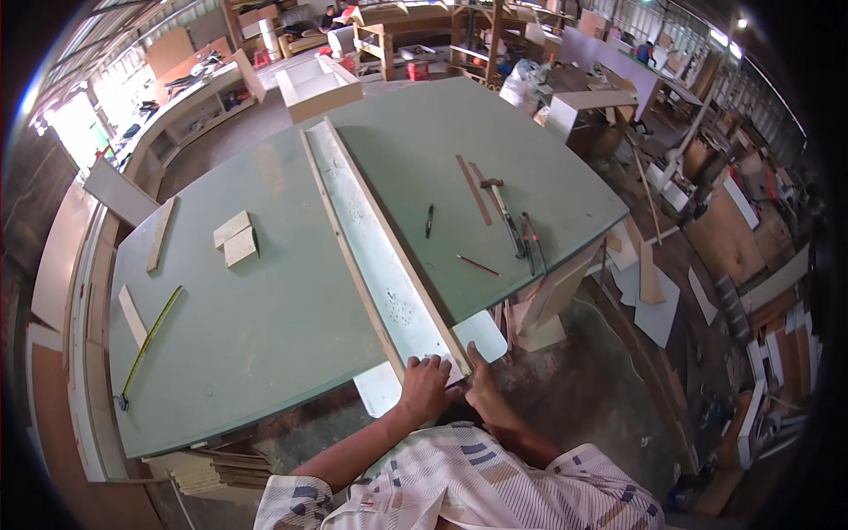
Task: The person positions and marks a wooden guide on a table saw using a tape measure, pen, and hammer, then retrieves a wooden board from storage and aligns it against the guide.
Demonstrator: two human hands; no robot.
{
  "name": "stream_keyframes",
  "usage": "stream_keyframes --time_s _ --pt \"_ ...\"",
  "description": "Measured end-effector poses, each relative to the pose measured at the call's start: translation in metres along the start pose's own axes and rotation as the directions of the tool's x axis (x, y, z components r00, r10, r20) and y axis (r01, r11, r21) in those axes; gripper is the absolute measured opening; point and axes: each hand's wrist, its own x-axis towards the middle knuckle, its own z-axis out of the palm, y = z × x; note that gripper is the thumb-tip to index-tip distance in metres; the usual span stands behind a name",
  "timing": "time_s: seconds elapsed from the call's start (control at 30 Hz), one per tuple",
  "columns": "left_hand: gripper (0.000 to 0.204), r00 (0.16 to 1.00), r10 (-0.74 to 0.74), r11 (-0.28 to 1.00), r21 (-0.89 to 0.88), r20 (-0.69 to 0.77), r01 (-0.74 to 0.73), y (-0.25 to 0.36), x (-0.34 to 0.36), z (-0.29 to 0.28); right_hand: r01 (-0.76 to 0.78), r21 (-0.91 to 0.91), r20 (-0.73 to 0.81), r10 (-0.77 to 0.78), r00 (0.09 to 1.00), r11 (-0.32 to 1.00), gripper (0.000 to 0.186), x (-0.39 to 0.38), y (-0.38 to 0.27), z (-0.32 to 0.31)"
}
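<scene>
The left hand (426,390) grips the near end of the trough (367,238), fingers curled over it; the right hand (484,387) touches its right corner, but I cannot tell how the hidden fingers close. From both, equally near, the trough runs forward, slightly left, across the table (503,124).

The hands (426,389) partly hide the near end of the trough (367,238); the shirt (468,481) is cut off below.

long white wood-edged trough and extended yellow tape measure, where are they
Long white wood-edged trough (369,243): head view, on its inner floor.
Extended yellow tape measure (149,341): head view, middle of its blade.
</scene>
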Motion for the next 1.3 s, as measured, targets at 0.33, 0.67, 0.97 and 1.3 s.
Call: stream_keyframes --time_s 0.33,0.67,0.97,1.3 --pt "0.055 0.646 -0.755 0.636 -0.363 -0.111 0.681 -0.16 0.031 0.073 0.032 0.093 0.008 -0.033 0.999 0.995 0.056 0.02 0.013 -0.05" --pt "0.026 0.539 -0.798 0.602 -0.386 -0.269 0.699 -0.161 0.115 0.123 -0.124 -0.02 -0.153 0.12 0.981 0.992 0.069 0.056 -0.032 -0.046" --pt "0.025 0.529 -0.8 0.599 -0.433 -0.284 0.673 -0.132 0.173 0.135 -0.167 0.078 -0.233 0.181 0.956 0.983 0.071 0.09 -0.062 -0.091" --pt "0.023 0.454 -0.841 0.541 -0.449 -0.294 0.711 -0.108 0.199 0.133 0.062 -0.313 -0.17 -0.121 0.978 0.948 0.057 0.046 -0.112 -0.047"
